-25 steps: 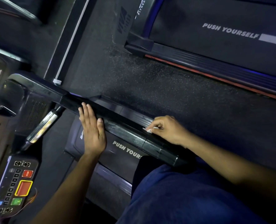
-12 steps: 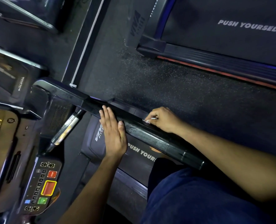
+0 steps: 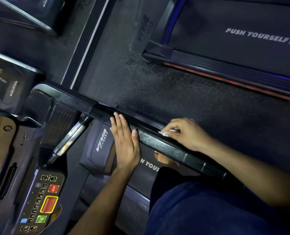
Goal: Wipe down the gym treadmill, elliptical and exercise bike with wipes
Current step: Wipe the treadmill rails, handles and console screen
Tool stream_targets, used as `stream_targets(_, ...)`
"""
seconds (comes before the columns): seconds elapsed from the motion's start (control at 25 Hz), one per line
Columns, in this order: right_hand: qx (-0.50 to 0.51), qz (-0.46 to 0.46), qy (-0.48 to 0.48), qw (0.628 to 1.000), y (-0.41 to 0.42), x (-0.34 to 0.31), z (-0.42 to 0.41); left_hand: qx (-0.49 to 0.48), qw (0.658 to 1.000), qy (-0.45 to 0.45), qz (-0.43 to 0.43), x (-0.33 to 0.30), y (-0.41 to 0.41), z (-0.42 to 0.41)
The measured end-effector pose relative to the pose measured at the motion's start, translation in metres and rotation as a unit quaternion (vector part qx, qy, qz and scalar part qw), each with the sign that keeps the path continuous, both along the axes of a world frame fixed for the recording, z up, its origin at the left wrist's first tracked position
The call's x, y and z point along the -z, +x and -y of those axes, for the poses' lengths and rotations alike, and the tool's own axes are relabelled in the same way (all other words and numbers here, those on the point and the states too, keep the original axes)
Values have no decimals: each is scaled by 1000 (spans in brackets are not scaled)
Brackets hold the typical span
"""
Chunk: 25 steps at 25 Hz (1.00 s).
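The treadmill's side handrail (image 3: 166, 146) runs diagonally — from the console at upper left down to lower right, past the person's body. The right hand (image 3: 185, 134) rests on top of it, fingers curled and pinching a small white wipe (image 3: 164, 133) against the rail. The left hand (image 3: 125, 141) lies flat, fingers straight and together, just up-rail. Judgement: the unwiped length lies toward the console — the right hand is placed to sweep along that axis.
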State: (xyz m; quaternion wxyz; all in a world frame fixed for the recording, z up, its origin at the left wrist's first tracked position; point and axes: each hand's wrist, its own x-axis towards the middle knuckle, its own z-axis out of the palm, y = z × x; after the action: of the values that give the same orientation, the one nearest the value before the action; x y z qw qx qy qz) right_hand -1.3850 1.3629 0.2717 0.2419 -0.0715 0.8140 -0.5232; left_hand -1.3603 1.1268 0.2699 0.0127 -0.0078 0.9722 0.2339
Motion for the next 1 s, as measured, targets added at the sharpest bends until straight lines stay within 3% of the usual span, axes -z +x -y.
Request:
stream_targets(0.2, 6, 88, 36, 995, -48, 35, 64, 43, 999, -6, 24, -9, -1, 15)
stream_targets(0.44, 26, 48, 9, 998, -13, -26, 30, 54, 996, -74, 9, -6, -40, 91)
stream_targets(0.64, 33, 12, 105, 994, -34, -10, 66, 99, 987, -129, 7, -9, -71, 137)
stream_targets(0.84, 21, 116, 105, 988, -99, 27, 135, 130, 983, -127, 7, -13, -89, 155)
stream_targets(1.0, 9, 119, 73, 990, -104, 9, 130, 137, 982, -127, 38, -15, -99, 187)
